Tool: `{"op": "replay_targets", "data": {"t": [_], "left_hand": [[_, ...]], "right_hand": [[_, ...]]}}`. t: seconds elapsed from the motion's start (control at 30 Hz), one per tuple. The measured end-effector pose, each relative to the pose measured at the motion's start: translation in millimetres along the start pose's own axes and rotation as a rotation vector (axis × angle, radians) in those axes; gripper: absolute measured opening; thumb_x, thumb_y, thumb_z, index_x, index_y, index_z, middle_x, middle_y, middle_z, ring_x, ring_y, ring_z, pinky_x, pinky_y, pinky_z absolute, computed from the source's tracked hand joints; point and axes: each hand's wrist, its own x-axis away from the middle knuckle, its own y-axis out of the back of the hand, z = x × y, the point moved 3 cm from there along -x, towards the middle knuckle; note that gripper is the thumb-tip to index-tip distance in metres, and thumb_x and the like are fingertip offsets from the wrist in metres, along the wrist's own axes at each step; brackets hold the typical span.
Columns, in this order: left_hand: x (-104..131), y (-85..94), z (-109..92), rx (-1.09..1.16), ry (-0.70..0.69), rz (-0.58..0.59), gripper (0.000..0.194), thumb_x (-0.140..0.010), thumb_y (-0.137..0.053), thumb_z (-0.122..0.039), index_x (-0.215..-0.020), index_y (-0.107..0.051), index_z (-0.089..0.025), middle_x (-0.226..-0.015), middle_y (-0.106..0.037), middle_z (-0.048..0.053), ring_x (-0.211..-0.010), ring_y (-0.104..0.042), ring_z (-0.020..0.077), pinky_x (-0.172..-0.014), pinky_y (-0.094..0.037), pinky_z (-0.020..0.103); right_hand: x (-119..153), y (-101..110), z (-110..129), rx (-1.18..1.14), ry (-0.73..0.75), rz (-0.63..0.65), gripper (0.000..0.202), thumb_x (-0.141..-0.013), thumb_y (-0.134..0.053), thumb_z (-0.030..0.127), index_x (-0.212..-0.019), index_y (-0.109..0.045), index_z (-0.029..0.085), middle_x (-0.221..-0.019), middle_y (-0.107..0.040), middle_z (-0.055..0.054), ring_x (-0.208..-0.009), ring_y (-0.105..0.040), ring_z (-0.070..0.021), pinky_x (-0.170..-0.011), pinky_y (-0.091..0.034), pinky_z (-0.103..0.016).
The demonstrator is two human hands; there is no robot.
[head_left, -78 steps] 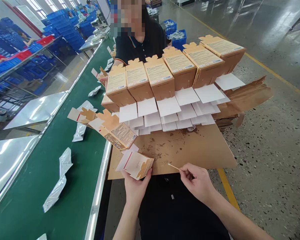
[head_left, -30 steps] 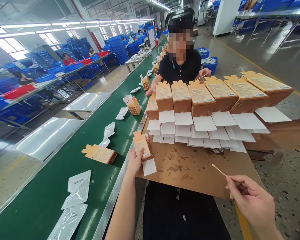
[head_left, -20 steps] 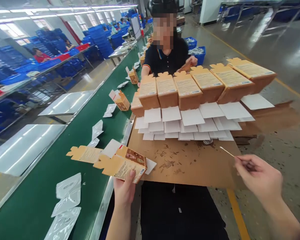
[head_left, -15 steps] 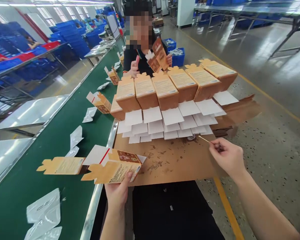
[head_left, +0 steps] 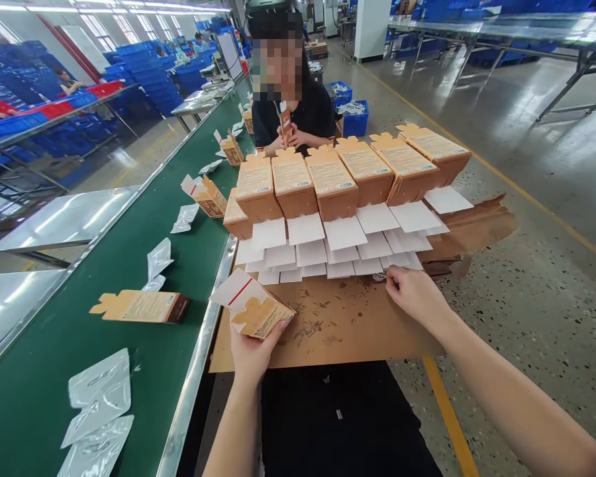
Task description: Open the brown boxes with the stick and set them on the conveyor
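Observation:
My left hand (head_left: 255, 348) is wrapped round a small orange-brown carton (head_left: 265, 317) whose white flap with a red line stands open, over the left part of the cardboard sheet (head_left: 347, 331). At the sheet's right side, my right hand (head_left: 412, 291) is closed in a pinch at a small shiny round item (head_left: 379, 276); the thin stick between its fingers is barely visible. Just beyond both hands, several cartons (head_left: 332, 182) stand stacked in rows, their white flaps (head_left: 345, 233) pointing toward me.
On the left runs a green conveyor belt (head_left: 44, 397) with a metal edge, bearing a flat-lying carton (head_left: 146, 307), silvery pouches (head_left: 102, 381) and open cartons (head_left: 211, 197). Across the stack, a person (head_left: 295, 119) holds a carton piece. Brown torn cardboard (head_left: 471, 225) juts out at right.
My left hand has moved right and up, its carton now turned and closer to box shape. My right hand has moved left to the shiny item. Belt items have shifted slightly away.

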Motion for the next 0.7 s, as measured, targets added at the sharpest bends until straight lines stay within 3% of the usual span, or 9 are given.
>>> {"op": "replay_targets", "data": {"t": [0.1, 0.23, 0.3, 0.37, 0.43, 0.53, 0.6, 0.7], "left_hand": [[-9, 1.6, 7, 0.021, 0.063, 0.015, 0.093, -0.059, -0.12, -0.064, -0.128, -0.076, -0.021, -0.131, -0.09, 0.021, -0.126, -0.09, 0.0466, -0.117, -0.073, 0.069], [-7, 4.8, 14, 0.036, 0.109, 0.04, 0.089, -0.065, -0.119, -0.064, -0.13, -0.078, -0.02, -0.132, -0.091, 0.021, -0.128, -0.09, 0.0453, -0.118, -0.072, 0.066], [-5, 5.9, 14, 0.032, 0.102, 0.052, 0.088, -0.067, -0.119, -0.061, -0.133, -0.077, -0.021, -0.135, -0.09, 0.021, -0.13, -0.09, 0.0451, -0.12, -0.072, 0.066], [-6, 7.3, 15, 0.025, 0.114, 0.083, 0.088, -0.067, -0.12, -0.058, -0.134, -0.077, -0.021, -0.138, -0.09, 0.021, -0.132, -0.089, 0.0449, -0.121, -0.071, 0.066], [-8, 9.0, 14, 0.022, 0.132, 0.114, 0.087, -0.069, -0.12, -0.056, -0.135, -0.076, -0.021, -0.138, -0.089, 0.021, -0.133, -0.088, 0.0446, -0.122, -0.069, 0.065], [-10, 9.9, 13, 0.024, 0.137, 0.153, 0.083, -0.071, -0.119, -0.055, -0.133, -0.076, -0.02, -0.135, -0.089, 0.02, -0.132, -0.088, 0.0446, -0.124, -0.067, 0.065], [-10, 9.2, 12, 0.021, 0.122, 0.166, 0.082, -0.071, -0.119, -0.054, -0.133, -0.076, -0.02, -0.134, -0.089, 0.02, -0.132, -0.088, 0.0441, -0.124, -0.067, 0.065], [-10, 7.9, 12, 0.008, 0.108, 0.166, 0.086, -0.069, -0.119, -0.053, -0.135, -0.074, -0.02, -0.134, -0.089, 0.019, -0.132, -0.088, 0.0432, -0.123, -0.067, 0.063]], "right_hand": [[9, 8, -3, -0.014, -0.008, -0.037, 0.022, -0.092, -0.063, 0.024, -0.074, -0.053, 0.032, -0.063, -0.065, -0.001, -0.061, -0.059, -0.0213, -0.061, -0.038, -0.035], [52, 9, 6, -0.137, -0.028, -0.171, 0.018, -0.101, -0.066, 0.032, -0.083, -0.07, 0.03, -0.068, -0.071, -0.001, -0.06, -0.066, -0.0219, -0.062, -0.049, -0.034], [75, -11, 28, -0.319, -0.006, -0.173, 0.019, -0.107, -0.068, 0.036, -0.093, -0.079, 0.03, -0.074, -0.078, -0.003, -0.061, -0.071, -0.0229, -0.062, -0.057, -0.035], [89, -44, 63, -0.482, 0.075, -0.046, 0.026, -0.113, -0.064, 0.034, -0.094, -0.082, 0.03, -0.08, -0.083, -0.005, -0.066, -0.075, -0.0224, -0.062, -0.06, -0.034], [94, -81, 101, -0.537, 0.187, 0.062, 0.03, -0.114, -0.061, 0.027, -0.089, -0.076, 0.03, -0.076, -0.078, -0.001, -0.063, -0.07, -0.0182, -0.061, -0.054, -0.029], [88, -123, 143, -0.495, 0.293, 0.087, 0.03, -0.107, -0.062, 0.011, -0.082, -0.06, 0.028, -0.071, -0.065, 0.004, -0.061, -0.06, -0.015, -0.063, -0.044, -0.027], [82, -139, 155, -0.474, 0.321, 0.093, 0.033, -0.102, -0.064, 0.005, -0.081, -0.053, 0.028, -0.07, -0.061, 0.006, -0.061, -0.056, -0.0146, -0.065, -0.04, -0.027], [76, -144, 155, -0.469, 0.322, 0.088, 0.036, -0.1, -0.065, 0.004, -0.08, -0.048, 0.029, -0.069, -0.059, 0.006, -0.061, -0.054, -0.0148, -0.064, -0.036, -0.027]]}}
